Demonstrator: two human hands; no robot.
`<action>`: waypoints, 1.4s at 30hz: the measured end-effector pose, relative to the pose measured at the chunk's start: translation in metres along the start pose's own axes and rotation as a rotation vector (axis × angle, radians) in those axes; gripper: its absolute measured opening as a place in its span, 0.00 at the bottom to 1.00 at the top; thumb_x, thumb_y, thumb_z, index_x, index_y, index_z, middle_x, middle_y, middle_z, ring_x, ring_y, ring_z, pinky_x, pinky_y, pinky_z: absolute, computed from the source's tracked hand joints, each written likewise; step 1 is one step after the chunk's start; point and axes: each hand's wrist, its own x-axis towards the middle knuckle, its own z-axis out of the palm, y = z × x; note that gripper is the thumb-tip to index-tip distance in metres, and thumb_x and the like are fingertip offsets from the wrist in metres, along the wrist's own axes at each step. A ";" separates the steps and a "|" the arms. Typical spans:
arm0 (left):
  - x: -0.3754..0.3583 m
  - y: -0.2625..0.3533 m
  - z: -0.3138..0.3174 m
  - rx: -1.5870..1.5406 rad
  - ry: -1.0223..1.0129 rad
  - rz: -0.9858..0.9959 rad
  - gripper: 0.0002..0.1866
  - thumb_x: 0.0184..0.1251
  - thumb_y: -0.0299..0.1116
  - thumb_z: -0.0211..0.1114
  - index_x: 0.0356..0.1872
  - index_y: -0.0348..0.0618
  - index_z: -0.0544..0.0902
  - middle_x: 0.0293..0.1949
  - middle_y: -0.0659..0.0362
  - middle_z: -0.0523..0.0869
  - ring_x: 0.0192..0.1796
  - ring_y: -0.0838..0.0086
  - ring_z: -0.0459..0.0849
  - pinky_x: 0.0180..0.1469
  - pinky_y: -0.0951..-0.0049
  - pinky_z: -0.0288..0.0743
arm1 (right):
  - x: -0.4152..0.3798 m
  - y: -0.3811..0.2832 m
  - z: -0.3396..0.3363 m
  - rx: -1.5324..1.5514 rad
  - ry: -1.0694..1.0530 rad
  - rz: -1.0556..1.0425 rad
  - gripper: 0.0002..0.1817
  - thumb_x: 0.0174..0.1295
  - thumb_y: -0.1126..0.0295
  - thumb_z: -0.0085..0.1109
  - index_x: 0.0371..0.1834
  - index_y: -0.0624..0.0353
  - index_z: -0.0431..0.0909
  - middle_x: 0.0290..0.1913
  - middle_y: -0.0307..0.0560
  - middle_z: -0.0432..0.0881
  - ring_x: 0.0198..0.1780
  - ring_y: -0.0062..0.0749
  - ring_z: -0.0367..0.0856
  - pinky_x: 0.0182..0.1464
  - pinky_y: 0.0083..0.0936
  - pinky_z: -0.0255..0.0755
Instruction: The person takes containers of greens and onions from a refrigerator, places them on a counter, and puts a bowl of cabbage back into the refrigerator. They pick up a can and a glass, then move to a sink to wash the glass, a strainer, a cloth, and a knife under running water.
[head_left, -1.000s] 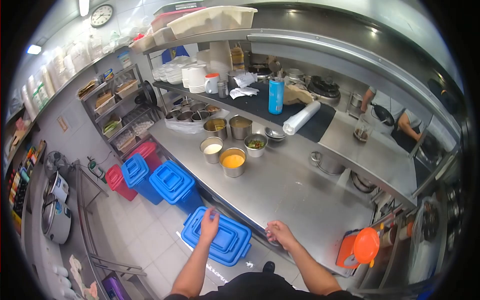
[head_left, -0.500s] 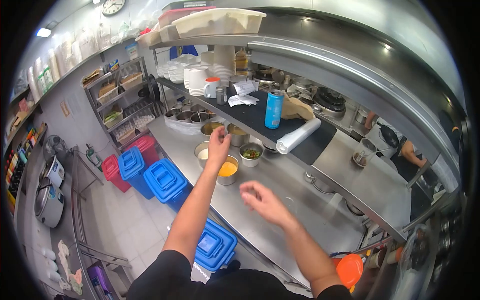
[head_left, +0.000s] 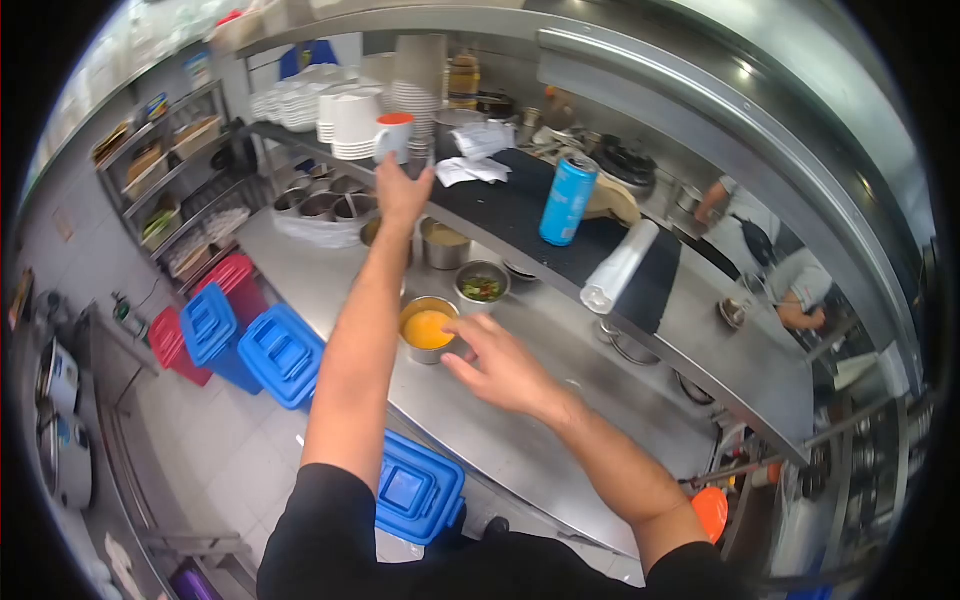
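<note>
My left hand (head_left: 403, 196) is raised to the edge of the dark-topped shelf, thumb and fingers apart. Its fingertips are right at the white mug (head_left: 394, 138) with an orange inside and the small metal shaker (head_left: 420, 154) beside it. Lower down, my right hand (head_left: 503, 368) is open, its fingers spread at the rim of a metal pot of yellow-orange liquid (head_left: 429, 327). Behind that pot stands a metal bowl with green and red chopped food (head_left: 482, 287). A deeper metal pot (head_left: 444, 243) is farther back on the steel counter (head_left: 520, 450).
On the shelf are a blue can (head_left: 567, 200), a clear plastic roll (head_left: 620, 268), crumpled paper (head_left: 474, 170) and stacked white bowls (head_left: 354, 122). Blue lidded bins (head_left: 281, 355) stand on the floor at left. Another person's arm (head_left: 795, 312) shows beyond the shelf.
My left hand has risen from above the pots to the shelf by the mug. My right hand has come to the rim of the yellow-orange pot. The view has shifted.
</note>
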 end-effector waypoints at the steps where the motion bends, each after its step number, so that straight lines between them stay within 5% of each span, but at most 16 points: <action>1: -0.003 0.002 0.000 -0.030 0.027 -0.013 0.44 0.58 0.44 0.77 0.69 0.29 0.68 0.64 0.37 0.75 0.68 0.45 0.73 0.71 0.53 0.69 | 0.006 -0.006 -0.010 -0.086 0.020 -0.052 0.20 0.70 0.64 0.62 0.62 0.60 0.77 0.52 0.52 0.80 0.44 0.36 0.85 0.48 0.33 0.80; 5: -0.033 0.018 -0.017 -0.069 0.100 0.095 0.34 0.60 0.40 0.75 0.64 0.36 0.73 0.58 0.43 0.77 0.64 0.48 0.76 0.65 0.53 0.72 | 0.015 -0.032 -0.080 -0.215 0.089 -0.116 0.18 0.69 0.65 0.62 0.58 0.61 0.80 0.44 0.51 0.85 0.39 0.39 0.86 0.42 0.32 0.80; 7: -0.044 0.024 -0.023 -0.078 0.038 0.210 0.30 0.60 0.38 0.74 0.62 0.39 0.75 0.56 0.45 0.78 0.61 0.49 0.79 0.62 0.54 0.75 | 0.016 -0.053 -0.118 -0.230 0.034 0.035 0.16 0.68 0.65 0.63 0.54 0.62 0.82 0.40 0.51 0.87 0.37 0.40 0.86 0.38 0.32 0.79; 11: -0.027 0.038 -0.024 -0.121 0.127 0.185 0.28 0.60 0.35 0.73 0.60 0.36 0.75 0.55 0.43 0.79 0.58 0.49 0.80 0.60 0.53 0.76 | 0.041 -0.058 -0.136 -0.368 -0.089 -0.003 0.14 0.69 0.68 0.60 0.53 0.63 0.82 0.39 0.54 0.86 0.39 0.46 0.86 0.44 0.36 0.79; 14: -0.002 0.033 -0.019 -0.084 0.159 0.050 0.31 0.59 0.35 0.74 0.60 0.35 0.73 0.56 0.41 0.78 0.59 0.47 0.79 0.60 0.53 0.75 | 0.109 -0.045 -0.123 -0.447 0.054 -0.008 0.16 0.70 0.65 0.59 0.51 0.66 0.81 0.47 0.60 0.85 0.52 0.56 0.83 0.56 0.42 0.76; 18: 0.004 0.013 -0.001 0.057 0.014 -0.073 0.34 0.56 0.36 0.77 0.61 0.39 0.70 0.58 0.41 0.78 0.60 0.44 0.81 0.61 0.51 0.77 | 0.203 0.006 -0.106 -0.810 0.215 0.221 0.29 0.66 0.71 0.56 0.72 0.57 0.69 0.66 0.68 0.73 0.64 0.61 0.78 0.65 0.49 0.74; 26: 0.020 0.020 -0.003 0.202 -0.153 -0.073 0.31 0.61 0.40 0.76 0.62 0.43 0.74 0.54 0.46 0.87 0.56 0.48 0.86 0.58 0.52 0.79 | 0.268 0.067 -0.092 -1.024 0.224 0.210 0.38 0.58 0.69 0.65 0.75 0.42 0.67 0.64 0.62 0.76 0.62 0.59 0.81 0.63 0.46 0.77; 29: 0.024 0.017 -0.001 0.302 -0.190 -0.014 0.28 0.62 0.41 0.75 0.58 0.43 0.73 0.50 0.47 0.88 0.51 0.48 0.88 0.54 0.52 0.82 | 0.280 0.075 -0.084 -0.878 0.250 0.299 0.29 0.61 0.69 0.62 0.68 0.47 0.73 0.61 0.59 0.77 0.62 0.58 0.80 0.63 0.48 0.76; 33: 0.023 0.011 0.001 0.250 -0.195 -0.031 0.20 0.62 0.42 0.75 0.49 0.42 0.81 0.48 0.47 0.89 0.51 0.49 0.88 0.53 0.51 0.81 | 0.292 0.083 -0.081 -0.886 0.151 0.285 0.31 0.59 0.65 0.64 0.69 0.48 0.73 0.65 0.60 0.75 0.64 0.59 0.79 0.64 0.48 0.76; 39: -0.010 -0.011 0.007 -0.061 0.042 0.186 0.19 0.60 0.33 0.74 0.52 0.40 0.83 0.49 0.46 0.84 0.53 0.49 0.83 0.56 0.53 0.77 | 0.293 0.095 -0.070 -0.834 0.007 0.362 0.37 0.54 0.57 0.69 0.70 0.50 0.73 0.70 0.60 0.72 0.67 0.56 0.78 0.67 0.45 0.75; 42: -0.031 -0.002 -0.001 -0.251 0.097 0.247 0.18 0.62 0.26 0.70 0.53 0.39 0.81 0.50 0.49 0.82 0.50 0.55 0.82 0.52 0.59 0.79 | 0.296 0.115 -0.060 -0.881 0.082 0.284 0.21 0.64 0.63 0.60 0.61 0.54 0.81 0.63 0.59 0.80 0.62 0.53 0.83 0.62 0.44 0.78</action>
